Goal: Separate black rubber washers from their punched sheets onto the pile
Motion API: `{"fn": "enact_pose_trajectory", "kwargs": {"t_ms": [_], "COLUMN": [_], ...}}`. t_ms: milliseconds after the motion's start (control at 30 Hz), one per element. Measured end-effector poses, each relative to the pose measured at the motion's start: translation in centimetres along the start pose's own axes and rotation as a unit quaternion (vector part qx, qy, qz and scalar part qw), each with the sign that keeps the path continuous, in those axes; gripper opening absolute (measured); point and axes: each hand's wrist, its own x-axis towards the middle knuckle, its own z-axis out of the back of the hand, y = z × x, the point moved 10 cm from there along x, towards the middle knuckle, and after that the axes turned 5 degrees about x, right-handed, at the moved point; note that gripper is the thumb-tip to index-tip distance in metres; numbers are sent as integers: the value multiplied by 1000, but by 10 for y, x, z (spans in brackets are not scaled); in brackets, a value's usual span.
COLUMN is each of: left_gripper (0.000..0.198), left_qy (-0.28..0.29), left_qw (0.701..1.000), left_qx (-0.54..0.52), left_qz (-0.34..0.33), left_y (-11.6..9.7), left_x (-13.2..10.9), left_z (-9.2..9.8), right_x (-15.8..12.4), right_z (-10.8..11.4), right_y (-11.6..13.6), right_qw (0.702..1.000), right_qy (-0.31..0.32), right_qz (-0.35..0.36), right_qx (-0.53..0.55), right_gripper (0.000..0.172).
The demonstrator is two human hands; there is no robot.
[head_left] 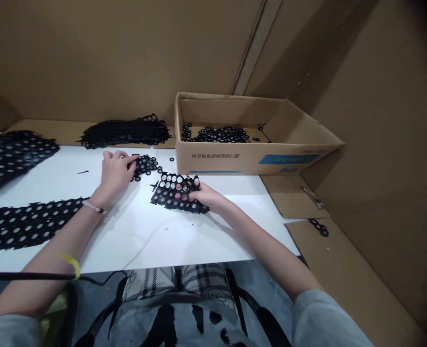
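My right hand (203, 194) is closed around the right end of a black perforated sheet (175, 196). Rows of round holes run through the sheet, and white shows through some of them; fingertips show through others. To the left, my left hand (115, 169) reaches over a small pile of loose black rings (145, 165), its bent fingers apart and touching the pile's left side. Part of the pile is hidden behind those fingers. One single ring (172, 159) lies apart from the pile, near the box.
An open cardboard box (213, 159) with many black rings (222, 134) stands at the back right. Stacked black strips (125, 132) lie behind my left hand. More perforated sheets (25, 224) lie at left. Joined rings (319, 227) rest on cardboard at right. A black cable (29, 276) crosses lower left.
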Motion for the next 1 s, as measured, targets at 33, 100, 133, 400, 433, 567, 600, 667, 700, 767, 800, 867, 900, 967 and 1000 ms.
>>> {"fn": "enact_pose_trajectory", "kwargs": {"t_ms": [33,100,133,400,433,567,600,667,700,767,800,867,900,967,1000], "left_gripper": [33,36,35,34,34,37,38,39,40,40,38,35,33,32,31], "left_qy": [-11,-29,-29,214,227,268,276,285,286,267,243,171,124,34,2], "left_qw": [1000,999,999,926,922,909,908,907,907,914,924,954,969,989,994], "left_qx": [8,4,-10,-140,-145,-177,-183,-192,-199,-216,-221,-212,-195,-138,-106], "left_qz": [3,-12,-33,-279,-277,-264,-258,-244,-237,-215,-194,-128,-89,-28,-12], "left_y": [1,-9,-18,-119,-121,-122,-121,-117,-114,-105,-96,-69,-52,-23,-13], "left_x": [-1,-4,-5,-49,-52,-58,-58,-56,-53,-43,-36,-18,-10,-1,0], "left_z": [1,5,6,-15,-18,-30,-32,-36,-36,-32,-28,-18,-11,3,8], "right_x": [0,-1,0,3,3,3,3,5,6,8,9,9,9,6,5], "right_z": [-1,-1,-1,0,0,2,3,3,3,5,7,9,9,9,10], "right_y": [0,-3,-4,-2,-1,2,3,6,7,4,2,-2,-3,-3,-3], "right_qw": [1000,999,998,999,999,999,999,998,997,998,998,999,999,999,999], "right_qy": [2,1,0,2,0,-18,-22,-23,-22,-28,-30,-32,-30,-24,-24], "right_qz": [-4,-15,-20,17,25,40,46,64,70,63,52,29,20,12,10], "right_qx": [19,49,60,48,38,8,0,-12,-14,-10,-7,0,7,28,40], "right_gripper": [48,52,52,43,44,52,53,52,52,51,50,49,49,48,48]}}
